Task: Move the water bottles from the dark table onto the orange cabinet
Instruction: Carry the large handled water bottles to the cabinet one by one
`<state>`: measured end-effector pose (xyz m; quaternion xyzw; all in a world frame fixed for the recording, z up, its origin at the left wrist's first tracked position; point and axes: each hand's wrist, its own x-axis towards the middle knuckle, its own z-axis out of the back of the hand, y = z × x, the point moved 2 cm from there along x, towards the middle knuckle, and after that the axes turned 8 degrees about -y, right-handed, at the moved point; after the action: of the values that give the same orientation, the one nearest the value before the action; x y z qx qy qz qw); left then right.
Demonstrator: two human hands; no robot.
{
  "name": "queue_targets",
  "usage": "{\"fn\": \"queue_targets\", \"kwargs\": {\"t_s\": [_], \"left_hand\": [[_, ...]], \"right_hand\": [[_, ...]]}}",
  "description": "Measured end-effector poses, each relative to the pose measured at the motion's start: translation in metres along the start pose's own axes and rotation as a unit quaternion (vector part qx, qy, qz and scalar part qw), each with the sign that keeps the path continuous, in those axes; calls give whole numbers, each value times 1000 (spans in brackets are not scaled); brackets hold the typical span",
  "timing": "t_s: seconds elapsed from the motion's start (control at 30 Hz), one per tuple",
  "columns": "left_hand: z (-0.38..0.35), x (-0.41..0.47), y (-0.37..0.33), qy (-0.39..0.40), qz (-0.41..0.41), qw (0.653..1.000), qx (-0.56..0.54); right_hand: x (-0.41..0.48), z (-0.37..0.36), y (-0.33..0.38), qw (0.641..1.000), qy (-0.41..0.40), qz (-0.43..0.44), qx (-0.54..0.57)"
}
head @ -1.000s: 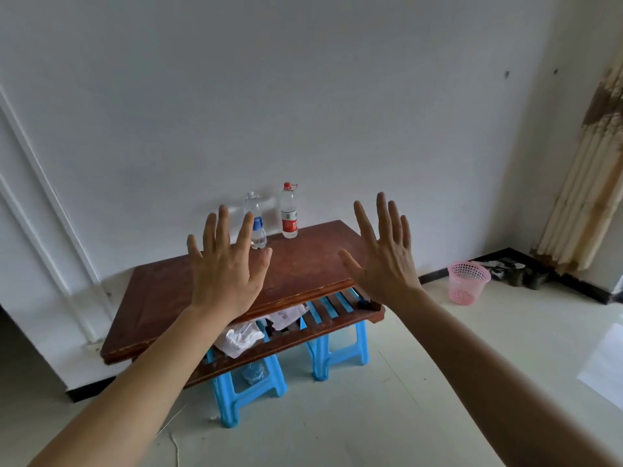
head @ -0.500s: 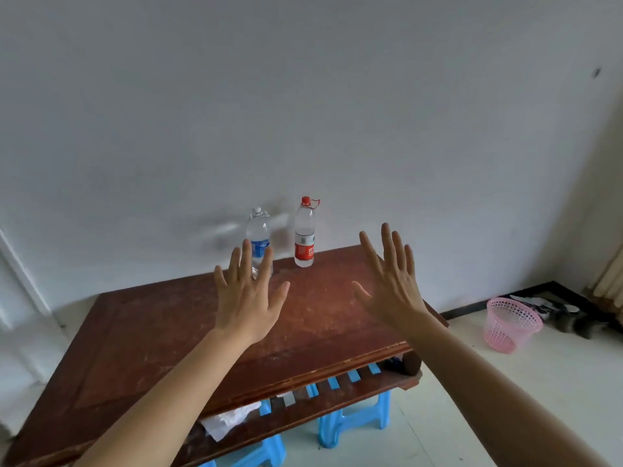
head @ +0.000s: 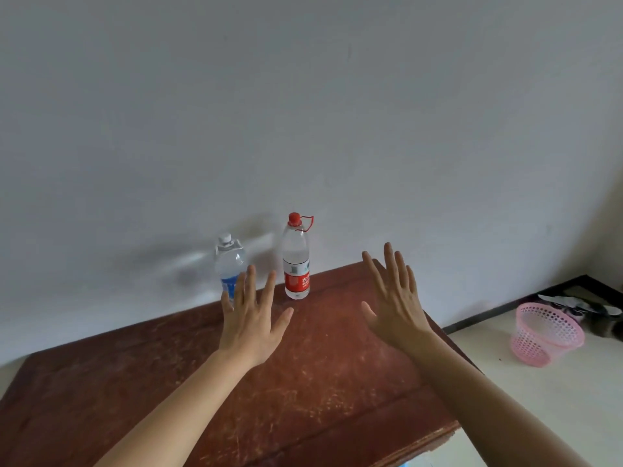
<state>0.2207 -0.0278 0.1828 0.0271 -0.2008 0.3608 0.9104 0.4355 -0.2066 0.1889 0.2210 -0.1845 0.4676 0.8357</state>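
Neither hand holds anything: the left hand (head: 251, 323) and the right hand (head: 396, 306) are both raised over the dark table (head: 135, 392) with fingers straight and spread, backs toward the camera. In the head view, the left hand's fingertips overlap the lower part of the blue-labelled bottle (head: 229, 264), so whether they touch it cannot be told from here. That bottle has a white cap and stands upright near the far edge of the table, close to the white wall (head: 303, 112). Just to its right stands the red-labelled bottle (head: 296, 261), also upright, with a red cap and a red loop hanging off its neck; it sits between the two hands and apart from both. The right hand hovers near the table's far right corner. On the pale floor to the right a pink mesh basket (head: 546, 332) stands, with dark shoes (head: 603, 315) beyond it along the wall.
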Motion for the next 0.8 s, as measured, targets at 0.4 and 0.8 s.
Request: {"fn": "queue_targets", "kwargs": {"t_s": [0.4,0.8], "left_hand": [[-78,114,-6,31,135,990,41],[-103,124,56,-19,120,989,80]], "right_hand": [[209,-106,-26,985,67,98,122],[257,-181,35,965,160,99,180]]}}
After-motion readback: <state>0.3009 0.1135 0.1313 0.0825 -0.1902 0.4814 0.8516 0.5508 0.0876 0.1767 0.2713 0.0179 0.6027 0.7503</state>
